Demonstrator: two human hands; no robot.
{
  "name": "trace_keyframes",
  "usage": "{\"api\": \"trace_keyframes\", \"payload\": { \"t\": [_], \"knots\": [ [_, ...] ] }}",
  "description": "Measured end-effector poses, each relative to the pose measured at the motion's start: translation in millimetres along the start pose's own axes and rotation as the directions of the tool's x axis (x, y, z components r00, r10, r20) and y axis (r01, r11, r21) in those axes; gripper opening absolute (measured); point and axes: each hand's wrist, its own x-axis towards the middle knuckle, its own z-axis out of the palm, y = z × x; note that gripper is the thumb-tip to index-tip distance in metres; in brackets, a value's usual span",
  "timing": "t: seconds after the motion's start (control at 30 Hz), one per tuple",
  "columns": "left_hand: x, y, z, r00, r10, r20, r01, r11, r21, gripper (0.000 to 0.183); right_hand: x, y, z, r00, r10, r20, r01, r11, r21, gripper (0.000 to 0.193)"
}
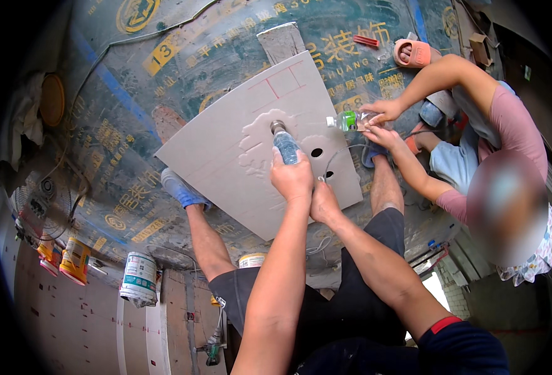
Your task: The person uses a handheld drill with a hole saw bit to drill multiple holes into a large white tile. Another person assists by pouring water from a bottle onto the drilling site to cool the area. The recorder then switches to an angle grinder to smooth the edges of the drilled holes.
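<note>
Here, I see the left hand point(292, 176) clamped around the blue-grey cylindrical power tool point(286, 146) mid-frame, probably heavy, best held by its body. The right hand point(324, 201) curls behind; I can't tell its hold. Beneath, the pale-grey flat slab point(222, 147) looks stiff, brittle, slippery where wet.

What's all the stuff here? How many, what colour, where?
Tile: 1, pale grey, centre
Wet patch: 1, whitish, on tile
Holes: 2, dark, tile's right part
Power tool: 1, blue, on tile
Co-worker: 1, pink top, right
Bottle: 1, clear, green label, beside tile
Floor covering: count unclear, green, beneath tile
Fan: 1, grey, far left
Buckets: several, white or yellow, lower left
Shoes: 2, blue, person's feet
Left hand: 1, bare, on power tool
Right hand: 1, bare, beside left hand
</note>
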Motion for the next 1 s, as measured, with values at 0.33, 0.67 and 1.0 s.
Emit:
{"api": "trace_keyframes", "payload": {
  "t": [0.33,0.67,1.0],
  "knots": [
    [-8,-9,1,1.0,-0.001,0.007,0.001,0.997,-0.077,0.064,0,13,9,1.0,0.018,0.013,-0.019,0.999,0.035,0.03],
    [-8,-32,5,1.0,-0.021,0.004,0.021,0.988,-0.153,0.067,-1,11,13,0.995,0.089,0.034,-0.088,0.996,-0.009,0.032],
    [3,-30,-5,0.998,-0.059,0.023,0.063,0.971,-0.231,0.063,-9,-25,1,0.994,0.107,0.037,-0.102,0.99,-0.097,0.032]
  ]
}}
